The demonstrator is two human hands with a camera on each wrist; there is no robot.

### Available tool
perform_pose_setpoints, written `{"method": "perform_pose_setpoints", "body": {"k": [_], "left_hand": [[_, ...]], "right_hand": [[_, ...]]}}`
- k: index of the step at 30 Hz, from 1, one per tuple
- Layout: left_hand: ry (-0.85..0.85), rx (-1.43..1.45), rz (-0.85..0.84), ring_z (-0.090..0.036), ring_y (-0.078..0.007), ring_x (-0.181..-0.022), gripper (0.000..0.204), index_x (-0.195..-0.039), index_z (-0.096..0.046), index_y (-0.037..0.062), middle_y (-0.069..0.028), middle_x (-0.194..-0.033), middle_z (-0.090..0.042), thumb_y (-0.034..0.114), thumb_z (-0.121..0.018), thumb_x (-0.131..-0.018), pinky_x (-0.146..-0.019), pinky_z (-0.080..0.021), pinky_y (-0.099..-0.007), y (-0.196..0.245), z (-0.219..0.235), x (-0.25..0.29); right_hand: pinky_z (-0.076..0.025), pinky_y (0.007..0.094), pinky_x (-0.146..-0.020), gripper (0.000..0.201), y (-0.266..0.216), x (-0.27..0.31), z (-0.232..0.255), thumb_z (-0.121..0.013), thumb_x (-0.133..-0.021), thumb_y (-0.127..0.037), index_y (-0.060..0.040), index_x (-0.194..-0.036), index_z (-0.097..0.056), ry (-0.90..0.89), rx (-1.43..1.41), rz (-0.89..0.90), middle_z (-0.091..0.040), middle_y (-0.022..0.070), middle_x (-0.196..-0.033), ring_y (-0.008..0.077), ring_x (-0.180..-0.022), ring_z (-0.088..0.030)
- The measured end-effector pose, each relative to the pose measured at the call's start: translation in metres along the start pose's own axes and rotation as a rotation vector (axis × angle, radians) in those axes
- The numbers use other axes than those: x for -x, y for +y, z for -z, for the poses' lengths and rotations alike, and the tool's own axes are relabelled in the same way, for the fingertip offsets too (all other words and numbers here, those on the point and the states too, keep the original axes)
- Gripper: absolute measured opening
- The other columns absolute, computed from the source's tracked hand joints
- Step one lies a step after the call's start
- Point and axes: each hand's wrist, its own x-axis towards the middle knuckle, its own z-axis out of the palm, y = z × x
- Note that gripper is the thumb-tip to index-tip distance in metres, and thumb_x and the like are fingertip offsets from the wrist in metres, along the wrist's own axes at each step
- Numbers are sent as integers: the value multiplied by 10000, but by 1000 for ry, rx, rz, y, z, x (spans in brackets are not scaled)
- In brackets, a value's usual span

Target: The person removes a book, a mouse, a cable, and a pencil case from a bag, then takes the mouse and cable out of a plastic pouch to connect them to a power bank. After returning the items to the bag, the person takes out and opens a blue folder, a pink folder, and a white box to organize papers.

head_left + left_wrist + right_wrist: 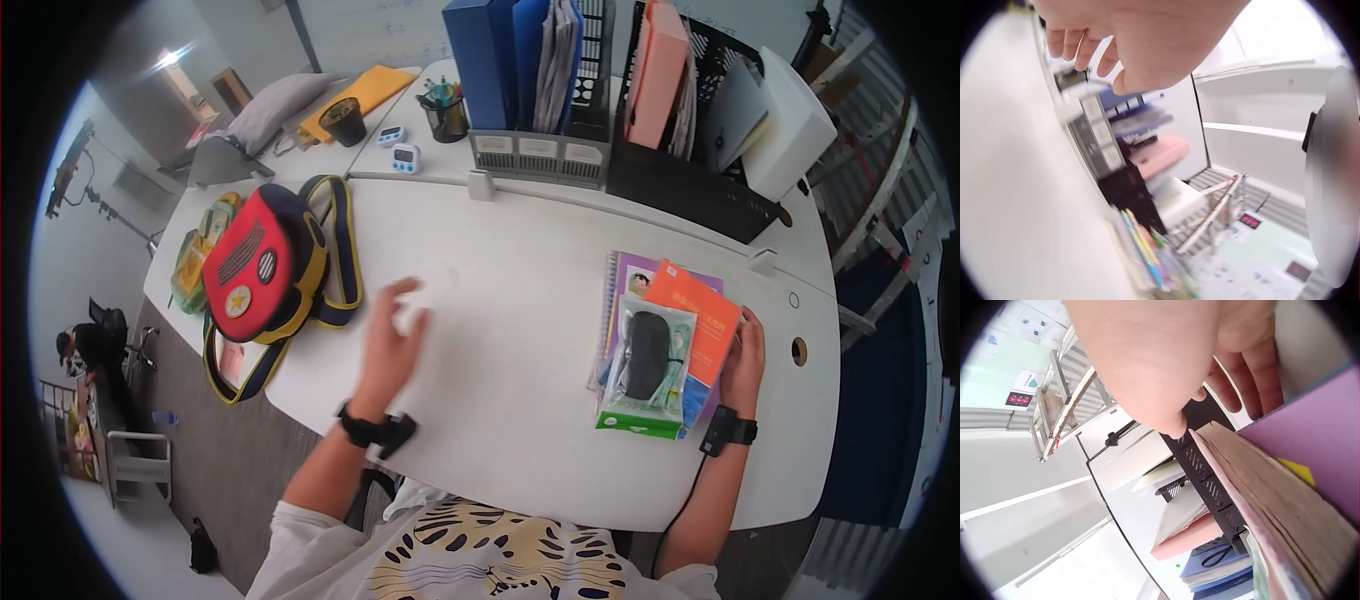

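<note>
My left hand (pixel 390 350) is over the white table, thumb and fingers spread, holding nothing. To its left lies a red, navy and yellow backpack (pixel 285 225) with a star badge. My right hand (pixel 743 365) is at the right edge of a stack of books, its fingers extended along the side. In the stack are an orange book (pixel 712 315) and a purple-covered book (pixel 1322 425). A clear bag holding a dark case (pixel 648 355) and a pale green cord lies on top, with a green-edged packet (pixel 640 427) beneath it. In the right wrist view the thumb is close by a book's corner.
Behind the backpack lies a green translucent bag (pixel 190 270). Along the back stand a pen cup (pixel 446 120), two small timers (pixel 405 158), a plant pot (pixel 343 122), blue binders (pixel 480 65) and a black file rack (pixel 690 190). A cable hole (pixel 799 352) is at the right.
</note>
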Motion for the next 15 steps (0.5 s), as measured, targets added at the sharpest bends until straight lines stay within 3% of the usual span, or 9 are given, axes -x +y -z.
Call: {"method": "perform_pose_setpoints", "body": {"k": [3,5,8,9,12,14,15], "left_hand": [[167,-587,-58,-586,-377,-1218,415,-1297,-623,48,-167,-1288,-657,59,-740,-899,-1049,-466,-475,-65,83,6],[201,-768,27,-569,-418,-1233,444,-1304,-618,42,-202,-1308,-642,71,-747,-880,-1066,-447,-524,-97,127,15],[294,-962,47,-548,-475,-1258,522,-1401,-578,12,-271,-1345,-609,109,-728,-911,-1070,-449,-543,-110,169,17],[371,-944,107,-545,-505,-1272,535,-1424,-554,-19,-301,-1363,-591,112,-717,-932,-1072,-449,-559,-117,180,13],[497,-829,29,-539,-534,-1281,506,-1420,-546,-46,-327,-1370,-580,123,-682,-963,-1092,-444,-559,-129,209,-12],[255,-849,64,-518,-514,-1345,501,-1439,-536,-55,-329,-1418,-570,162,-630,-998,-1136,-437,-529,-171,242,-27],[-92,-1467,-108,-494,-476,-1407,498,-1473,-545,1,-296,-1494,-551,211,-585,-1024,-1181,-417,-500,-267,280,-33]], "right_hand": [[-520,340,-1011,412,0,-3,3,-501,-1148,-285,-7,-1452,-518,23,-30,-6,-665,88,-1272,166,-1173,-642],[-524,344,-1014,384,2,-4,3,-506,-1146,-279,-13,-1422,-542,22,4,-30,-662,90,-1287,174,-1163,-648],[-527,346,-1011,363,6,-5,6,-506,-1145,-268,-12,-1399,-558,6,-21,-10,-665,88,-1286,174,-1161,-649],[-527,346,-1011,363,6,-3,7,-506,-1145,-268,-12,-1399,-558,10,-17,-14,-665,88,-1286,174,-1161,-649],[-526,349,-1015,356,6,-4,5,-508,-1144,-266,-8,-1383,-563,23,-14,-29,-667,86,-1285,173,-1159,-649],[-524,347,-1017,349,8,-6,8,-512,-1142,-258,-8,-1380,-564,4,11,-9,-668,84,-1283,171,-1163,-647],[-524,347,-1017,349,8,-6,8,-512,-1142,-258,-8,-1380,-564,2,8,-7,-668,84,-1283,171,-1163,-647]]}}
